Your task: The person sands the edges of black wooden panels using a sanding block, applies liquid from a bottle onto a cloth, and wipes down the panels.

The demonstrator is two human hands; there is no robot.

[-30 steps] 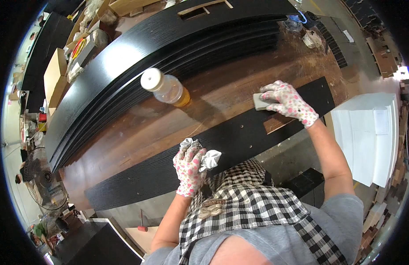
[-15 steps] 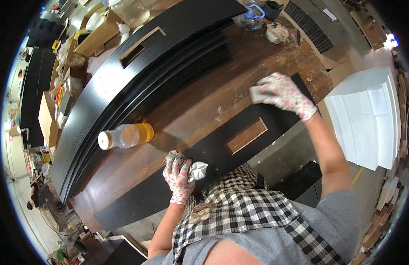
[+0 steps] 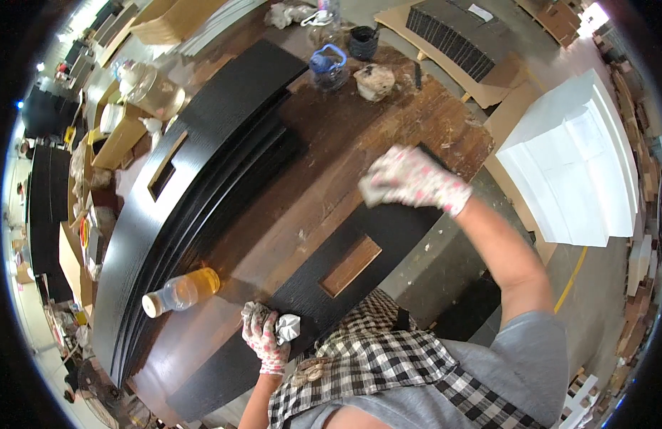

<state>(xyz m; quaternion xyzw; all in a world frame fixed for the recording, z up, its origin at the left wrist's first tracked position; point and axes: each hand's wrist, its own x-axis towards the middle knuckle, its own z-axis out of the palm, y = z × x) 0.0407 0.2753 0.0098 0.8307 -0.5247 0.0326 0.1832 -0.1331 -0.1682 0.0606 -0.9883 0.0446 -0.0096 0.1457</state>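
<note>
A long black wood-grain board (image 3: 399, 225) with a rectangular cutout lies slantwise along the near edge of the brown table. My left hand (image 3: 265, 343), in a white glove with pink dots, rests on this board, its greyed fingers curled. It grips a crumpled white cloth or paper (image 3: 288, 328), which pokes out beside the thumb. Over the board's far right end is my right hand (image 3: 413, 179), gloved alike and blurred by motion. Its fingers are bent round a pale block, mostly hidden now but plainer in the earlier frame.
A stack of black boards (image 3: 195, 154) lies at the left, with a bottle of amber liquid (image 3: 184, 292) beside it. Toward the back stand a blue-handled plastic jug (image 3: 329, 70), a dark container (image 3: 363, 43) and a whitish lump (image 3: 374, 82). White panels (image 3: 560, 161) are stacked at right.
My right hand has swept along the board, and the pale block shows less. My left hand stays on the board with the white wad. The whole view has shifted and turned.
</note>
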